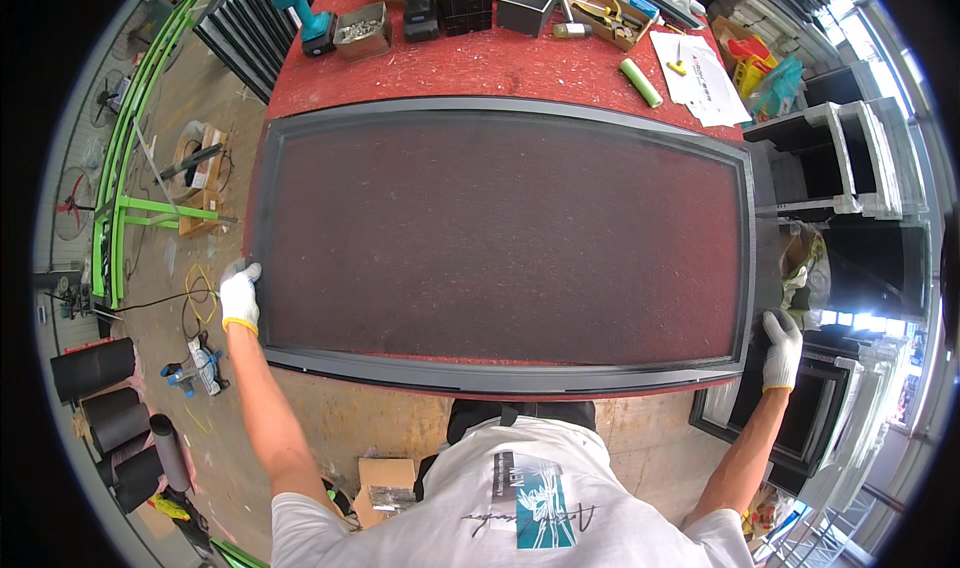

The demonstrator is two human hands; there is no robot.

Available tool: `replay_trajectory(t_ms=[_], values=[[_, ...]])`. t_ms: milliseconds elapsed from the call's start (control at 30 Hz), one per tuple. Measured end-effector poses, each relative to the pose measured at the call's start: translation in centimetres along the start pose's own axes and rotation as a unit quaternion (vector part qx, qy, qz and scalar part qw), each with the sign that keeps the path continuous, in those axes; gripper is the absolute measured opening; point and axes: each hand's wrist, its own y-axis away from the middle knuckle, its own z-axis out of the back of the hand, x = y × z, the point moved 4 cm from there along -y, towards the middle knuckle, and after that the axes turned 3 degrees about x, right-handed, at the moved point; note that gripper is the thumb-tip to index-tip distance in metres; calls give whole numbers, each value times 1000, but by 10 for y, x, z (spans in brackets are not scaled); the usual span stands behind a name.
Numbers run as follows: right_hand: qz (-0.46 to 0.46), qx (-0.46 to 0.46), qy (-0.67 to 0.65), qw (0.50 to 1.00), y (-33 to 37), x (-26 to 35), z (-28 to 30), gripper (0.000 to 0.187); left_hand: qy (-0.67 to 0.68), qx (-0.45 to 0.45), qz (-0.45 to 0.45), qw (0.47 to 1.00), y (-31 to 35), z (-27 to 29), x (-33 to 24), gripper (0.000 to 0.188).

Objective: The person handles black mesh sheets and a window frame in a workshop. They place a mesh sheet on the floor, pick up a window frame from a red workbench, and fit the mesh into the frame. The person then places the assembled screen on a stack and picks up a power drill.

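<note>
In the head view, a mesh-covered grey frame [520,377] is laid along the near edge of the desk [440,76]. By its left and right ends, the left hand [240,296] and right hand [782,352] are half-curled; whether anything is gripped cannot be told.

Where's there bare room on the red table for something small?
A strip of red table looks bare between the mesh screen and the black bins, left of the green roll. Crowded: the far side, with teal drill, metal box and hammer; right of the roll, papers lie.
</note>
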Motion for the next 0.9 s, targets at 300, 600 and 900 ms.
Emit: replay_trajectory(t_ms=[300, 600, 900], values=[[-42, -2, 0, 999, -7, 5, -9, 18, -26, 14, 6, 1000, -11, 11, 10, 58], [-61, 13, 59, 996, -35, -22, 11, 44, -88, 9, 18, 996, -12, 3, -5, 44], [-79, 34, 38, 996, -55, -35, 37, 50, -92, 35, 36, 994, -16, 8, -20, 50]])
